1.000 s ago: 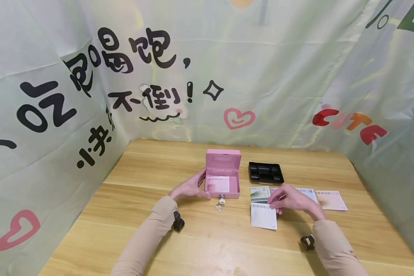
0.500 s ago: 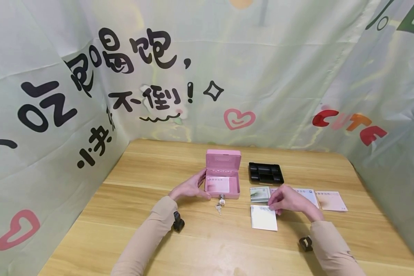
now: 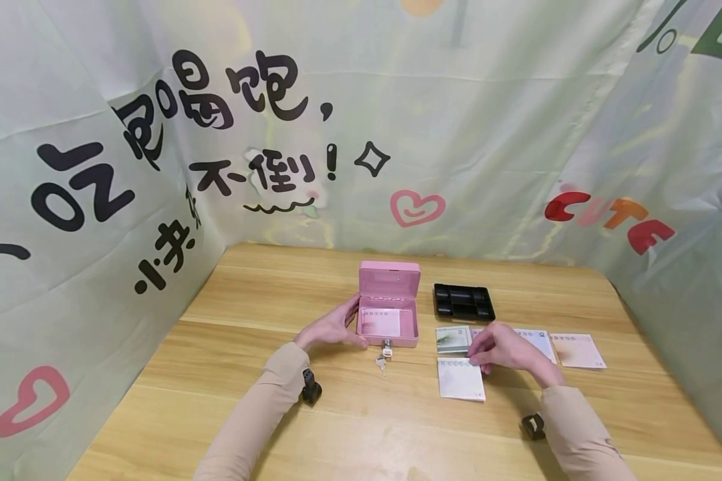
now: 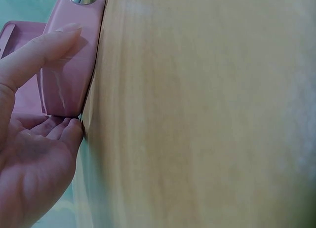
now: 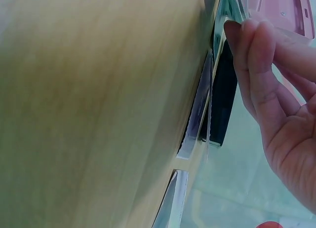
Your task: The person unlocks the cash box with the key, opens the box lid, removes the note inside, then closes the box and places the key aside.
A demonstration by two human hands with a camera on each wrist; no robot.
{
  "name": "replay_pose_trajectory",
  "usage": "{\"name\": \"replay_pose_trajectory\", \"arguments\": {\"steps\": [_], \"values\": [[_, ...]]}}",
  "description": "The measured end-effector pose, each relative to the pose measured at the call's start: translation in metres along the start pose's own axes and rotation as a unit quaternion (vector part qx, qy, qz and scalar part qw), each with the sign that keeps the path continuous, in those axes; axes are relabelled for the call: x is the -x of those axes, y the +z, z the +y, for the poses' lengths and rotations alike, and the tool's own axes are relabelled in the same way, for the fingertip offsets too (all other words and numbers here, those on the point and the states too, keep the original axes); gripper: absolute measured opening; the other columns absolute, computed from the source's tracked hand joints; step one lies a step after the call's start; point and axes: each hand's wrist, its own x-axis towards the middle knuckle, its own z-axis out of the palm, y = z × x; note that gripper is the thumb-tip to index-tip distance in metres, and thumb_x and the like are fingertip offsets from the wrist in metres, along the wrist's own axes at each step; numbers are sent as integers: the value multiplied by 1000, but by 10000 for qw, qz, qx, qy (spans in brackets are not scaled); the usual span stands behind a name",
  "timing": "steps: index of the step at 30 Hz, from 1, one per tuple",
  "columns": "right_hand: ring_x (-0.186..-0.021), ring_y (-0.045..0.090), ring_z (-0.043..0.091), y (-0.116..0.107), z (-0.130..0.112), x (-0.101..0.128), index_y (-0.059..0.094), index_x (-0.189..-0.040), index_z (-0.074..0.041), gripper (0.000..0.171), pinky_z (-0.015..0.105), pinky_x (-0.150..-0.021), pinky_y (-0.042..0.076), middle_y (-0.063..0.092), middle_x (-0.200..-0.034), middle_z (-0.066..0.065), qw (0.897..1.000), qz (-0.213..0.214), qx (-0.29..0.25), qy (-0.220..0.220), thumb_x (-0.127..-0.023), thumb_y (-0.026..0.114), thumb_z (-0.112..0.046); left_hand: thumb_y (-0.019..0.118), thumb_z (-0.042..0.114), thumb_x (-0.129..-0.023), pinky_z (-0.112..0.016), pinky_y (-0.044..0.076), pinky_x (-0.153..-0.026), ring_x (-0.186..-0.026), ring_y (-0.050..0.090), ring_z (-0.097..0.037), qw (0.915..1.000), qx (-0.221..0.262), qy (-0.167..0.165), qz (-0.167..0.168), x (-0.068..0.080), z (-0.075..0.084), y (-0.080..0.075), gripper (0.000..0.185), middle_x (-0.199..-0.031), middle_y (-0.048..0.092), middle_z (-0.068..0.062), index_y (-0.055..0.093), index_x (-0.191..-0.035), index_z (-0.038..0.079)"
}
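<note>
An open pink cash box point(image 3: 417, 327) stands mid-table with its lid up, a pale pink banknote point(image 3: 379, 322) lying inside. My left hand point(image 3: 332, 327) holds the box's left front corner. In the left wrist view its thumb point(image 4: 47, 53) lies along the front wall and the fingers touch the side. My right hand point(image 3: 505, 346) pinches the upper right corner of a whitish banknote point(image 3: 460, 382). Just beyond this note is a green banknote point(image 3: 452, 339). The right hand partly hides the row of notes behind it.
A black compartment tray point(image 3: 463, 302) sits right of the box. A bluish note point(image 3: 538, 342) and a pinkish note point(image 3: 577, 350) lie farther right. Keys point(image 3: 382, 363) hang from the lock at the box's front. Printed cloth point(image 3: 487, 147) surrounds the table.
The whitish note's far edge has come down and away from the green note, which now shows more fully. My right hand has shifted slightly; the left hand stays at the box.
</note>
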Motion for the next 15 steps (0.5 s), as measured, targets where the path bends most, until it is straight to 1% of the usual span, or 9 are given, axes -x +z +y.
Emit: {"name": "replay_pose_trajectory", "arguments": {"steps": [6,15], "values": [[-56,65,11,0,3,0,73,-89,8,9,28,-52,61,74,-74,13,9998,111,148,85,-84,74,1,81,-2,-75,-45,11,-132,-158,9,-34,10000,-10,18,-10,-1,-1,0,120,-171,2,-16,-3,-161,2],[-58,66,12,-1,4,3,73,-91,8,11,26,-54,61,75,-77,14,9993,312,190,104,-83,74,0,81,-3,-75,-45,11,-132,-158,9,-34,10000,7,29,-6,0,1,0,120,-171,3,-16,-3,-161,3]]}}
